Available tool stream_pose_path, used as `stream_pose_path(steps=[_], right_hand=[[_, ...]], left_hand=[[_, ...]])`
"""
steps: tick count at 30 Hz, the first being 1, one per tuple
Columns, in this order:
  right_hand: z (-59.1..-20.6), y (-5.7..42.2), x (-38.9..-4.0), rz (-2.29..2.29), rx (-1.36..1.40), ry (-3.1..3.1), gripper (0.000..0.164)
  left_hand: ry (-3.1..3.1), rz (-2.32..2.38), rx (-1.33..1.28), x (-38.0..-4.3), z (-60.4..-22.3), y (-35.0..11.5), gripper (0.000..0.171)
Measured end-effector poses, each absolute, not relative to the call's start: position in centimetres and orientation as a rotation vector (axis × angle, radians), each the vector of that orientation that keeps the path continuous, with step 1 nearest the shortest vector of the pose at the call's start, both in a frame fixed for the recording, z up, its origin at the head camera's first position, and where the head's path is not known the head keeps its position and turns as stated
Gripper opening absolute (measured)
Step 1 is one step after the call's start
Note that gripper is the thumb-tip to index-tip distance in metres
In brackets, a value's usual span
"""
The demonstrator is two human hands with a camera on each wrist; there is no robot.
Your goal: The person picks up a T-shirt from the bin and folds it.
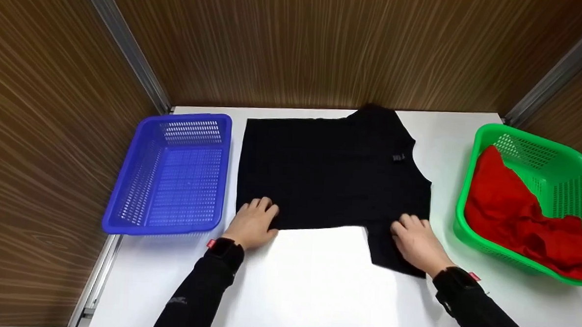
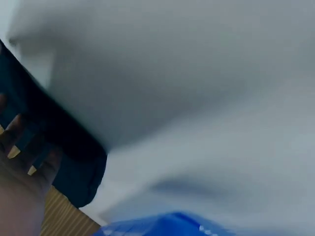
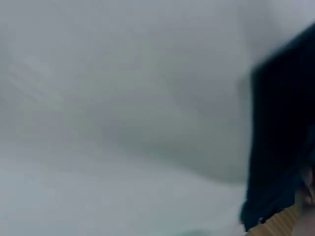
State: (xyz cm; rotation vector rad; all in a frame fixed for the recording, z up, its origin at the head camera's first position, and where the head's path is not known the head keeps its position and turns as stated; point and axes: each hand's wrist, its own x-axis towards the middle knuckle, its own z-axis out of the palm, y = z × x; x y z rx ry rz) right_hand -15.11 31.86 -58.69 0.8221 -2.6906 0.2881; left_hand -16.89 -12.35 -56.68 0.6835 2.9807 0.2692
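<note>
A black short-sleeved T-shirt (image 1: 320,174) lies spread flat on the white table, its hem toward the left and its neckline toward the right. My left hand (image 1: 253,223) rests on the near corner of the hem, its loosely bent fingers spread on the cloth. In the left wrist view the same hand (image 2: 24,167) shows bent, separated fingers against the dark fabric. Where the near sleeve meets the body, my right hand (image 1: 417,243) touches the shirt with its fingertips. The right wrist view catches only a blurred bit of that hand beside the dark cloth (image 3: 280,142).
A blue perforated basket (image 1: 224,180) stands left of the shirt, with nothing in it. To the right, a green basket (image 1: 479,137) holds crumpled red cloth (image 1: 505,197). Wood-grain panels (image 1: 296,46) enclose the white table (image 1: 315,282) at the back and sides.
</note>
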Motion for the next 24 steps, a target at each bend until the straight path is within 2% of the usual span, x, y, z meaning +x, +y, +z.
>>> stream_pose_path(steps=[3, 7, 15, 17, 24], right_hand=[[-58.9, 33.1, -14.0, 0.412, 0.867, -2.762, 0.022], [-58.9, 34.7, -13.0, 0.532, 0.898, -2.825, 0.047], [-58.8, 35.9, -12.2, 0.576, 0.992, -2.854, 0.074], [-58.8, 36.0, -12.1, 0.531, 1.004, -2.810, 0.069], [-59.3, 36.2, -12.3, 0.377, 0.906, -2.602, 0.026]], left_hand=[[3.006, 0.188, 0.739, -16.8, -56.5, -13.0, 0.026], [3.079, 0.026, 0.718, -16.8, -56.7, -13.3, 0.027], [3.336, 0.041, 0.654, -16.9, -56.8, -13.5, 0.027], [3.386, 0.077, 0.655, -17.0, -56.4, -13.4, 0.031], [3.451, 0.077, 0.726, -17.5, -55.5, -13.6, 0.033]])
